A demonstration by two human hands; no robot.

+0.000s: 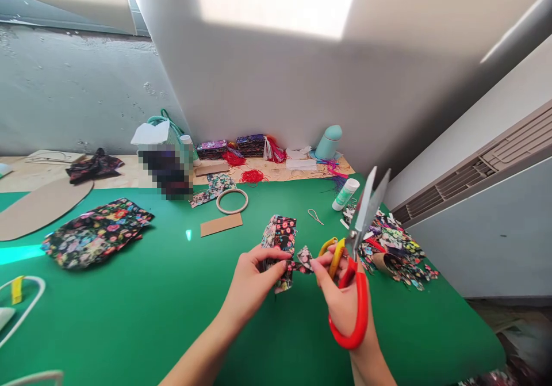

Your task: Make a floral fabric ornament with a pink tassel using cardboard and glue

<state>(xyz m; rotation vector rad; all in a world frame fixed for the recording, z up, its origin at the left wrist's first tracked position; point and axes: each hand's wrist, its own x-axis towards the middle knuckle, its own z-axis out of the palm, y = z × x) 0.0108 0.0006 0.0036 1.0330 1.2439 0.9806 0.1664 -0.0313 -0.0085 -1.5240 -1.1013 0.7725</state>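
Note:
A floral fabric-covered piece [280, 237] is pinched between the thumb and fingers of my left hand [256, 276], above the green mat. My right hand [342, 288] carries scissors [359, 317] with red and yellow handles; their blades point up and stand slightly apart. The thumb and forefinger of that same hand hold a small floral flap [305, 258], which reaches across to the piece at my left fingertips. Behind the right hand lies a heap of floral fabric scraps [399, 248].
On the green mat [172, 317] are a brown card strip [221, 225], a ring [232, 201], a glue stick [345, 194], a cord loop [315, 217] and floral fabric [97, 233]. Red tassels [274, 149] and a teal bottle [329, 142] stand along the back.

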